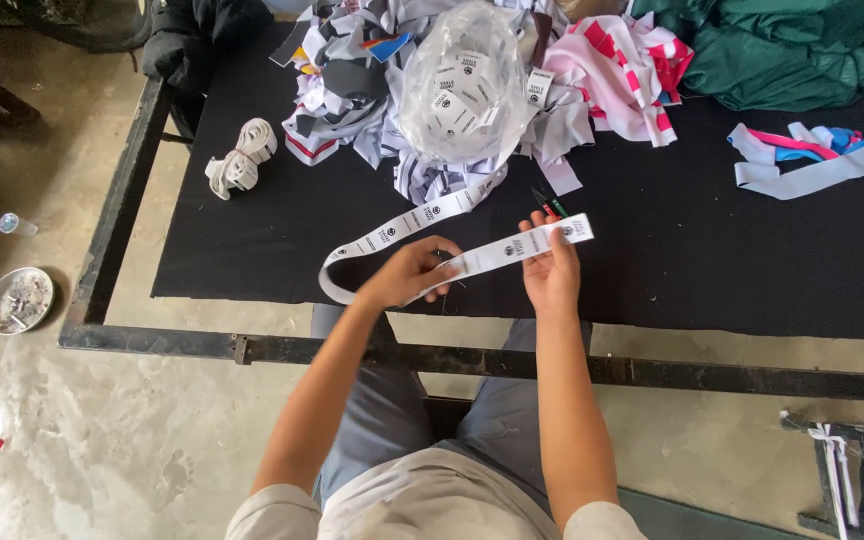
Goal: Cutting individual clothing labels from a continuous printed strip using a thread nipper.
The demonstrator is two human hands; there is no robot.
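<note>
A long white label ribbon [392, 230] with small dark printed marks loops from the fabric pile down over the black table cover [712, 250]. My left hand [407, 272] pinches the ribbon near the loop's bend. My right hand [550, 270] holds the ribbon's free end, which sticks out past my fingers to the right. Between my hands the strip is stretched flat. A small pair of snips with red and green handles [549, 205] lies on the table just beyond my right hand.
A clear plastic bag of cut labels [462, 85] sits on a heap of grey and white fabric scraps. Pink-striped cloth [622, 70], green cloth [782, 50], and loose strips [812, 160] lie at right. A rolled white bundle [242, 157] lies left. A metal dish [18, 300] is on the floor.
</note>
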